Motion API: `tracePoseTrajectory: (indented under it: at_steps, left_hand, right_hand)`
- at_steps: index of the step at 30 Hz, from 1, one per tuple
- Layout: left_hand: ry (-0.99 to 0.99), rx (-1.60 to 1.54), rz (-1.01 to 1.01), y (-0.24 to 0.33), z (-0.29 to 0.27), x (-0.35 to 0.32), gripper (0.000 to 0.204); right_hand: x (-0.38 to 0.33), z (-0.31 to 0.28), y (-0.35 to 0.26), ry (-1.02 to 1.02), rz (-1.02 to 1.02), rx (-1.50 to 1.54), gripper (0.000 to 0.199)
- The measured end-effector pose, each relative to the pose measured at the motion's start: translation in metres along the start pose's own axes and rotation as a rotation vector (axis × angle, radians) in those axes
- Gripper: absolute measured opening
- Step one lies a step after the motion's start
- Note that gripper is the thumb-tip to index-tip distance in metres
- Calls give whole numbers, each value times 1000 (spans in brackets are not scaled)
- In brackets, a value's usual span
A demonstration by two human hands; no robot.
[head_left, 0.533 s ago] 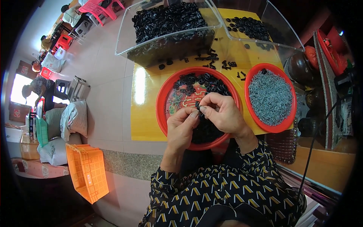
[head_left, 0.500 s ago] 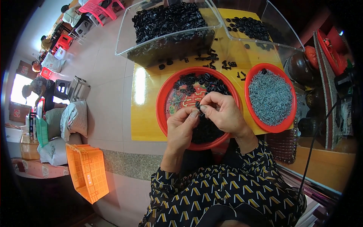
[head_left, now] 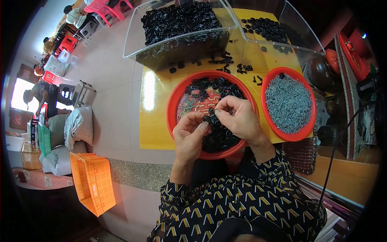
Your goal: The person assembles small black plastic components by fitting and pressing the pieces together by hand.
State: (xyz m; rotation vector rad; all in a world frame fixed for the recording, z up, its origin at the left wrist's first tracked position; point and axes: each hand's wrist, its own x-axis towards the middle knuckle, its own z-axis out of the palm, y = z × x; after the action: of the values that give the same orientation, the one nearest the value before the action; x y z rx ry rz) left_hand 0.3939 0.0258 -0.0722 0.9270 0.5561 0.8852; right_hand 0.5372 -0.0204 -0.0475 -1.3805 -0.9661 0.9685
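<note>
Over a round red basin (head_left: 172, 121), my left hand (head_left: 189, 135) pinches a small black plastic part (head_left: 207, 119) between thumb and fingers. My right hand (head_left: 238, 119) is closed in a pinch just beside it, at a small dark piece (head_left: 211, 110); fingertips hide much of what it grips. The two hands are close together but apart. Below them the basin holds black oval plastic parts (head_left: 219, 139), more lying along its far side, and a few small grey screws (head_left: 186, 105) at its left.
A red tray of grey screws (head_left: 289, 105) stands right of the basin. Beyond are a clear bin (head_left: 181, 48) full of black parts and another clear bin (head_left: 310, 38). Loose black pieces (head_left: 244, 68) lie on the yellow table (head_left: 155, 133). An orange crate (head_left: 94, 183) sits at the left; people work farther off.
My hands have drawn slightly apart, the left shifting a little left. The black part in my left fingers shows more now.
</note>
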Motion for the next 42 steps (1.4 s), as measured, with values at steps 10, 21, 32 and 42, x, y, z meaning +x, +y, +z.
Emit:
tracePoseTrajectory:
  at_steps: [10, 21, 32, 42]
  left_hand:
    - [8, -13, -10, 0, 0, 0, 18]
    - [-23, 96, -3, 2, 4, -1, 27]
    - [-1, 167, 26, -1, 3, -3, 28]
    - [6, 50, -3, -2, -4, -2, 28]
  right_hand:
    - [0, 0, 1, -20, 22, 3, 3]
    - [-1, 4, 3, -51, 16, 53, 3]
    - [0, 3, 5, -59, 30, 34, 3]
    - [4, -5, 3, -6, 45, 44, 6]
